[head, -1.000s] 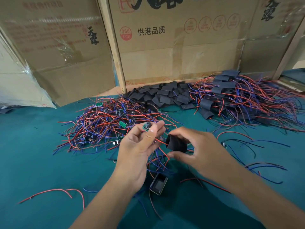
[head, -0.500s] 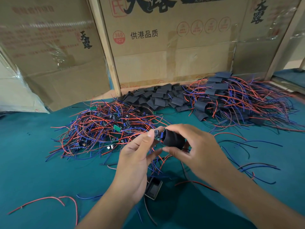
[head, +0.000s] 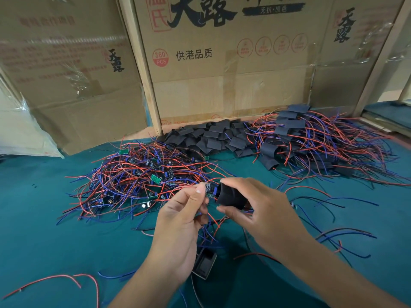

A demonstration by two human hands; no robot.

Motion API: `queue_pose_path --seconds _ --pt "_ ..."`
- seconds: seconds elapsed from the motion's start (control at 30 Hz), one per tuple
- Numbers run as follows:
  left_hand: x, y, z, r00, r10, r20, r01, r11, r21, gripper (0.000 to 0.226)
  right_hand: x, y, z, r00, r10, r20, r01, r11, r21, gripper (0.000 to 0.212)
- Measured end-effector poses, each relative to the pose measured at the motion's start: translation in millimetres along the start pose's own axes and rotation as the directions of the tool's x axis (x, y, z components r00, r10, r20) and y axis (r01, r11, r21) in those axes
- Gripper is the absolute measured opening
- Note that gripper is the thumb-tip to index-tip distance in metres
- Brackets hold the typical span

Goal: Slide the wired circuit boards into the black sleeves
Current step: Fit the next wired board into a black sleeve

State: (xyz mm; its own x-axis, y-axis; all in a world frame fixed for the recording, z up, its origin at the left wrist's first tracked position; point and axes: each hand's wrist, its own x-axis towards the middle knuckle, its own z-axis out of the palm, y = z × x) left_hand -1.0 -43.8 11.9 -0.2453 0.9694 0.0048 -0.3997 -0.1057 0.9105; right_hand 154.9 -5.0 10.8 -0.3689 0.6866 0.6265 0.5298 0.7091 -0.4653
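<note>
- A small green circuit board with red and blue wires [head: 209, 190] is pinched in the left hand [head: 182, 221], touching the open mouth of a black tubular sleeve [head: 231, 195].
- The right hand [head: 262, 210] clamps that sleeve between thumb and fingers.
- Behind, on the teal cloth table [head: 44, 230], lie a tangle of wired boards [head: 138, 181], loose black sleeves [head: 213, 136] and sleeved boards [head: 315, 143].

A bench [head: 44, 230] covered in teal cloth carries a tangled heap of wired circuit boards [head: 138, 181] at left centre, a pile of empty black sleeves [head: 211, 138] at the back against cardboard boxes, and a spread of sleeved boards [head: 311, 143] with red and blue leads at right. Loose wires [head: 55, 280] lie scattered near the front, beside a small black rectangular part [head: 204, 263].
</note>
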Motion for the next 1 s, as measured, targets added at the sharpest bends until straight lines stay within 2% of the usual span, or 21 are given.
queue_pose_path --seconds 0.13,0.37,0.6,0.83,1.0 --pt "0.0 1.4 -0.4 1.0 -0.008 -0.013 0.008 1.0 -0.005 0.019 0.5 -1.8 -0.2 1.0 -0.024 -0.012 0.024 1.0 -0.02 0.039" --pt "0.6 1.8 1.1 1.0 -0.008 -0.011 0.008 1.0 -0.004 0.018 0.9 -1.8 1.8 0.998 -0.066 -0.013 0.063 0.984 -0.167 0.043" --pt "1.0 1.7 0.9 1.0 -0.005 0.025 0.004 1.0 0.029 0.02 0.3 -2.7 3.1 0.998 -0.062 -0.029 0.059 0.993 -0.1 0.043" --pt "1.4 0.5 -0.8 0.998 0.053 0.026 -0.055 0.994 0.095 0.021 -0.1 -5.3 2.7 0.996 -0.077 -0.049 0.069 0.986 -0.153 0.039" --pt "1.8 0.1 -0.9 1.0 0.016 0.004 -0.016 0.997 0.074 0.02 -0.6 -4.0 4.2 0.997 -0.058 -0.054 0.047 0.981 -0.187 0.037"
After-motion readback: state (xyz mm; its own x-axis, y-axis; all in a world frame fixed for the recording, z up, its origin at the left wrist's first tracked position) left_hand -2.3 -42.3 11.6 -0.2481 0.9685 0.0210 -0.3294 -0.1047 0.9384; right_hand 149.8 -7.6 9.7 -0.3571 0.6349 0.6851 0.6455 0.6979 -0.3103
